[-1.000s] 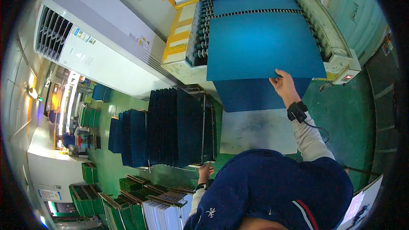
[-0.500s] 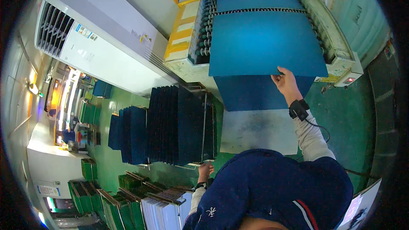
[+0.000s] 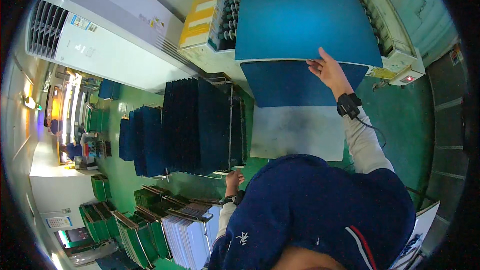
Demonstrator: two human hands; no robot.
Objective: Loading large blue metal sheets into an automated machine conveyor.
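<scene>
A large flat blue panel (image 3: 305,25) lies on the roller conveyor (image 3: 229,20), its near edge sticking out over the front. At that edge is my right hand (image 3: 330,72), one digit stretched above the panel and the others bent lower, apart from it. I see no firm grip there. Below the edge shows another blue surface (image 3: 300,84), above a pale grey board (image 3: 297,130). My left hand (image 3: 234,180) hangs low at the left by the foot of a rack of upright dark blue panels (image 3: 212,125). Its fingers are loosely bent, and nothing shows in them.
A tall white air conditioner (image 3: 100,50) stands left of the conveyor. Racks with green panels (image 3: 135,240) and white panels (image 3: 187,237) stand at the lower left. A control box (image 3: 407,77) with a red light sits at the conveyor's right corner.
The whole view has shifted, so things sit higher in the picture. My right hand has loosened at the panel's edge, its digits spreading. My left hand remains beside the rack's foot.
</scene>
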